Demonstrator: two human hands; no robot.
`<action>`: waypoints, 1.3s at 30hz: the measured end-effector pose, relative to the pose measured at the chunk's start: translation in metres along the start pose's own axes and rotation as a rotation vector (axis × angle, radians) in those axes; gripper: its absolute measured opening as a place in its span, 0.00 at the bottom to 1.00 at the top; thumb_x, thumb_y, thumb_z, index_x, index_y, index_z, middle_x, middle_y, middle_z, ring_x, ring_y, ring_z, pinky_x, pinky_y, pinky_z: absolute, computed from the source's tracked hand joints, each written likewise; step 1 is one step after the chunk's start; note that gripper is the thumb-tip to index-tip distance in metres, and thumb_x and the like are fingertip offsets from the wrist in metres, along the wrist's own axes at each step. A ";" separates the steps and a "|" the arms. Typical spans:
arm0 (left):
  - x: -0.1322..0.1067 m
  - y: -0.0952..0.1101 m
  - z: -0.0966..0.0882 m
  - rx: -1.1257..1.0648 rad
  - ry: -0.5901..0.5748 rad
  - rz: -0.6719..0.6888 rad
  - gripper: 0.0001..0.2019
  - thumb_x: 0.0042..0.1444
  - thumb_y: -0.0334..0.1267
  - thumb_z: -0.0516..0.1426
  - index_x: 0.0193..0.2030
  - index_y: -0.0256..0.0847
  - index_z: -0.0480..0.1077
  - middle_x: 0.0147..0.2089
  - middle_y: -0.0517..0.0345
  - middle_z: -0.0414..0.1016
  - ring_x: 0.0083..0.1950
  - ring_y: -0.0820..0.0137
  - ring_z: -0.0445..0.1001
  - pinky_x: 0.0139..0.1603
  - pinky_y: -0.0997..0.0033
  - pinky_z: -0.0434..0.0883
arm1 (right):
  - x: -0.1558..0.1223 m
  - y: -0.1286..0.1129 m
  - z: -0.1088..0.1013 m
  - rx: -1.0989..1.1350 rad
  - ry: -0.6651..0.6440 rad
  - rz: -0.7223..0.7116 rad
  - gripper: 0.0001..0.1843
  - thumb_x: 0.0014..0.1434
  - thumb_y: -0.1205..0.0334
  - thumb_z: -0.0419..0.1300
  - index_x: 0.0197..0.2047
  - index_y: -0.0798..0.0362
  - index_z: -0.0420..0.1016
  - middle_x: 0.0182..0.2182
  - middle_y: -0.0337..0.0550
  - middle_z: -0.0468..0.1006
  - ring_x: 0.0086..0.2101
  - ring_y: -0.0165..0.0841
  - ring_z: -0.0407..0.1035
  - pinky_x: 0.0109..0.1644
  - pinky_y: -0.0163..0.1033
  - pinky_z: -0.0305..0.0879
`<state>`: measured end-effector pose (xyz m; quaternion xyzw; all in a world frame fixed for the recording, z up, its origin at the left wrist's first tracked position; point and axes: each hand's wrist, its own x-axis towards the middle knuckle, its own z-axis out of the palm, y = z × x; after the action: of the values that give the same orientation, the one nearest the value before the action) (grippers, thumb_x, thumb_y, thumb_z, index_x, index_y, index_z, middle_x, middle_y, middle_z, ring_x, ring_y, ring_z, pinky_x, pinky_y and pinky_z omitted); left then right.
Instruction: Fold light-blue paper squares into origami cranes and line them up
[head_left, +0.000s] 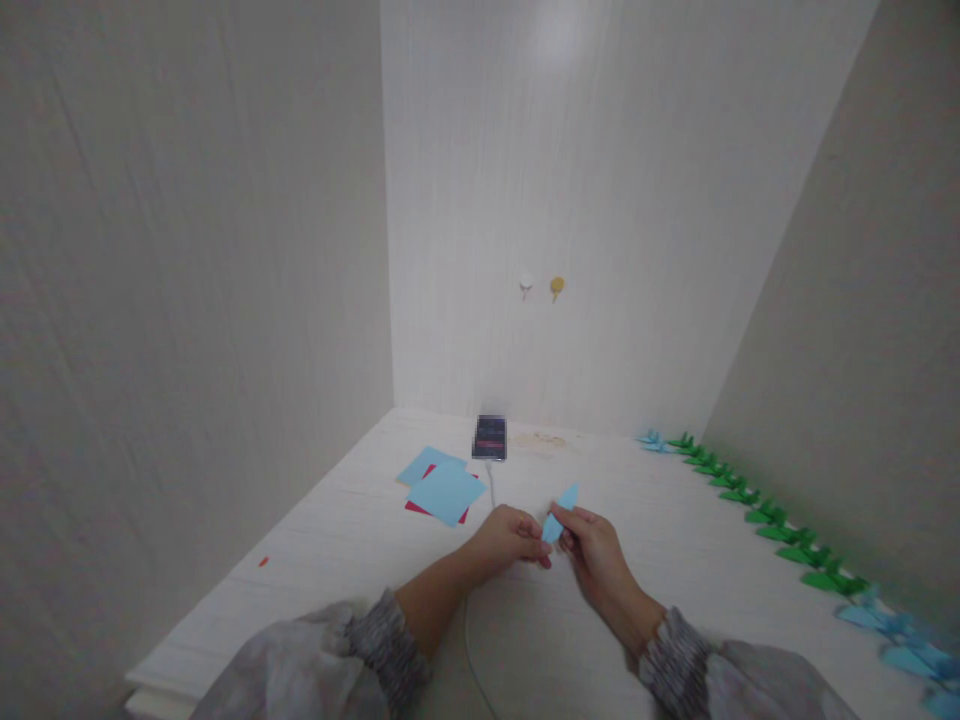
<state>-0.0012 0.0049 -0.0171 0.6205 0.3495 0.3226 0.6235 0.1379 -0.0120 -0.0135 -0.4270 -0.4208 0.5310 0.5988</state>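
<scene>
Between my hands, a little above the white table (360, 620), is a small folded piece of light blue paper (559, 516), narrow and pointed at its upper end. My right hand (596, 550) pinches it near the middle, thumb on top. At its lower end, my left hand (510, 537) has its fingers closed together on the paper's tip. Left of my hands lie loose square sheets of origami paper (448, 490), light blue ones with red showing beneath.
A phone (490, 438) with a white cable (471, 640) lies at the back. Along the right wall runs a row of folded green paper figures (769, 512) and blue paper figures (874, 615). A red scrap (263, 562) lies at left. Two hooks (556, 285) are on the back wall.
</scene>
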 end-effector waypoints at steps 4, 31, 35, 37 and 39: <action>-0.001 0.002 0.000 0.006 -0.015 0.025 0.15 0.32 0.44 0.60 0.22 0.33 0.67 0.22 0.58 0.71 0.21 0.79 0.61 0.25 0.78 0.56 | 0.001 0.001 -0.001 0.024 -0.006 -0.003 0.17 0.43 0.59 0.60 0.11 0.54 0.59 0.09 0.31 0.59 0.14 0.23 0.51 0.20 0.32 0.47; -0.002 0.008 0.003 0.115 0.012 0.055 0.16 0.36 0.47 0.57 0.23 0.33 0.69 0.20 0.60 0.69 0.19 0.80 0.59 0.21 0.79 0.56 | 0.001 -0.001 0.000 0.008 -0.082 0.018 0.16 0.43 0.59 0.60 0.12 0.55 0.60 0.10 0.32 0.59 0.14 0.23 0.51 0.19 0.32 0.47; -0.003 0.009 0.003 0.109 0.009 0.038 0.15 0.34 0.46 0.58 0.20 0.33 0.67 0.18 0.61 0.67 0.18 0.81 0.58 0.20 0.79 0.55 | 0.000 0.001 0.000 0.021 -0.101 0.019 0.16 0.43 0.59 0.60 0.12 0.55 0.61 0.10 0.32 0.59 0.14 0.23 0.51 0.19 0.32 0.47; -0.003 0.010 0.004 0.076 -0.009 0.040 0.15 0.34 0.46 0.58 0.21 0.33 0.67 0.19 0.61 0.68 0.19 0.81 0.59 0.22 0.79 0.56 | 0.000 0.001 -0.001 0.026 -0.104 0.013 0.15 0.43 0.60 0.60 0.12 0.55 0.61 0.10 0.32 0.60 0.14 0.23 0.51 0.19 0.32 0.47; -0.003 0.010 0.005 0.062 -0.001 0.055 0.15 0.34 0.46 0.58 0.22 0.33 0.67 0.20 0.61 0.68 0.20 0.80 0.60 0.23 0.78 0.58 | 0.000 0.000 -0.002 0.022 -0.118 0.007 0.15 0.43 0.59 0.60 0.12 0.55 0.62 0.10 0.32 0.60 0.14 0.23 0.51 0.19 0.32 0.47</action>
<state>0.0019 0.0000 -0.0071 0.6492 0.3418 0.3281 0.5950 0.1394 -0.0118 -0.0137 -0.3899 -0.4478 0.5620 0.5759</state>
